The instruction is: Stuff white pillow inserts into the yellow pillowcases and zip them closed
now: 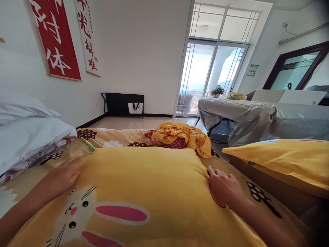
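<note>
A plump yellow pillow [154, 178] lies in front of me on a bed, printed with a white rabbit [79, 209] with pink ears. At its far left corner, my left hand [65, 175] rests with the fingers stretched out flat along the edge. My right hand [224, 187] presses against the opposite edge, its fingers laid on the cloth and slightly bent. Small creases run across the pillow by those fingertips. The thumb of my right hand is hidden.
Beyond the pillow sits a crumpled yellow cloth [180, 133] with red plaid parts. White pillows [33, 130] are stacked at left, and another yellow pillow [288, 161] lies at right. Behind it stands a plastic-covered table [239, 113]. The patterned bedsheet [118, 135] extends around the pillow.
</note>
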Demonstrator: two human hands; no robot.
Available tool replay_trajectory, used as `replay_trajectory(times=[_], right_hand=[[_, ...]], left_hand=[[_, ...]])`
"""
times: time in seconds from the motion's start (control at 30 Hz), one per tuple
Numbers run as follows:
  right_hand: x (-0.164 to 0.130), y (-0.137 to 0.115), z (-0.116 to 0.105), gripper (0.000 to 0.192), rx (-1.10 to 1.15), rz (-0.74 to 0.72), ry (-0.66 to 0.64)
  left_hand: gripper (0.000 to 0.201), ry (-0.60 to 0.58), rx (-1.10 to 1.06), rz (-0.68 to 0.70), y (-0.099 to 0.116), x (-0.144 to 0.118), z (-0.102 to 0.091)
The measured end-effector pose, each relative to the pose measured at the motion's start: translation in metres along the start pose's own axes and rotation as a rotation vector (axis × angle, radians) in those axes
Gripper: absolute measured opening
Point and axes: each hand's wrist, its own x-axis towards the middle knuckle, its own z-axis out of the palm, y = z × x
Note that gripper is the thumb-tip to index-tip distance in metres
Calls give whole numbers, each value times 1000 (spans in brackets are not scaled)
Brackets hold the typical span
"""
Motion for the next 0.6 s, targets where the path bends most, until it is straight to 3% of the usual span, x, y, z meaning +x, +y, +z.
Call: replay_trajectory(times=[0.13, 0.2, 0.27, 0.33, 0.43, 0.5, 0.6], right_hand=[[39, -90, -87, 41, 143, -296, 61], [57, -141, -101, 42, 275, -408, 135], [64, -182, -89, 43, 395, -413, 222], [60, -207, -61, 44, 463, -402, 151], [46, -218, -22, 48, 477, -418, 91], [39, -216, -13, 50, 500, -420, 114], [37, -212, -18, 50, 522, -412, 114]], left_hand=[[56, -156, 28, 297, 115, 56, -21], [55, -145, 29, 311, 170, 76, -12], [47, -100, 27, 295, 205, 79, 13], [46, -87, 28, 278, 219, 67, 46], [46, -81, 37, 279, 217, 41, 87], [46, -57, 35, 282, 211, 31, 97], [46, -40, 28, 294, 208, 31, 95]])
